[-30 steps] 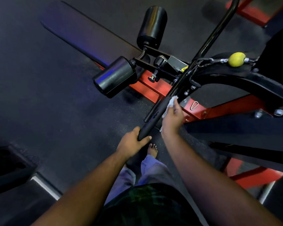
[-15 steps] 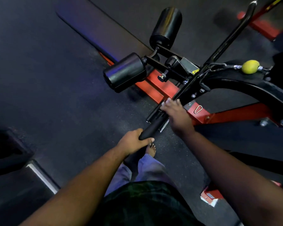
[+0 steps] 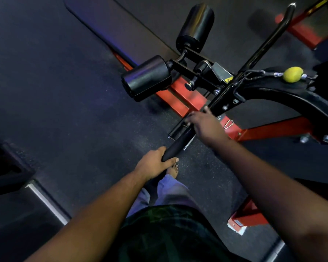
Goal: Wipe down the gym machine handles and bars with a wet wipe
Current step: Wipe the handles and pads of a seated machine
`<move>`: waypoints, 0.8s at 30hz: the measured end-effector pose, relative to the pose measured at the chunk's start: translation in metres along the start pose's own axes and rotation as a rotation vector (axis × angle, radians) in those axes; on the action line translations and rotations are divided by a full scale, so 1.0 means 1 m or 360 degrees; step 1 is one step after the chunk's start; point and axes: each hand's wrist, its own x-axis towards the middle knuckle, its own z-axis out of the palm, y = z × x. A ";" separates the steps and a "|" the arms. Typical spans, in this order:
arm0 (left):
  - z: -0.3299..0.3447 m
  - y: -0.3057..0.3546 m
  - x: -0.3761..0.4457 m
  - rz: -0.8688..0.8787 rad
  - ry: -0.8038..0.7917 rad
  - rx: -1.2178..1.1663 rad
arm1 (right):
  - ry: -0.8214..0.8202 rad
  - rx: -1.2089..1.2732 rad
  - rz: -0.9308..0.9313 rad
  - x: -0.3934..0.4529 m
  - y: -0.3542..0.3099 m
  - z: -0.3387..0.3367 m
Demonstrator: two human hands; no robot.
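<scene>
A: Dark rubber floor (image 3: 68, 114), red frame (image 3: 180, 95) across it. Status, near to far?

B: Left hand (image 3: 153, 163) is clamped round the near end of the bar (image 3: 175, 145), steadying it. Right hand (image 3: 206, 125) sits further up the same bar, fingers curled over it near the black bracket (image 3: 225, 99).

A: What changed?

B: A second ago the right hand was lower on the bar with the white wipe showing. Now it's slid up toward the bracket and the wipe is out of sight; I take it to be under the palm, can't confirm. Left hand hasn't moved.

A: Meaning?

B: My read: near stretch of the bar is wiped, stroke is working upward. Far half of the bar (image 3: 269, 36), past the bracket, looks not yet done.

A: Beyond that?

B: Two black roller pads (image 3: 146, 78), yellow ball (image 3: 293, 74) on the cable.

A: Containers?

B: None I can make out. Dark shape at left edge, can't tell what it is.
</scene>
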 end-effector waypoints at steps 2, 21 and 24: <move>-0.001 -0.004 -0.001 -0.0014 0.0002 -0.0001 | -0.0015 0.0150 -0.0232 -0.029 -0.024 0.018; -0.009 -0.011 -0.020 0.0041 0.0112 0.0070 | 0.0910 0.1128 0.0818 -0.057 -0.099 0.044; -0.010 -0.008 -0.023 0.0033 0.0107 0.0058 | 0.0959 0.1253 0.1063 -0.016 -0.056 0.024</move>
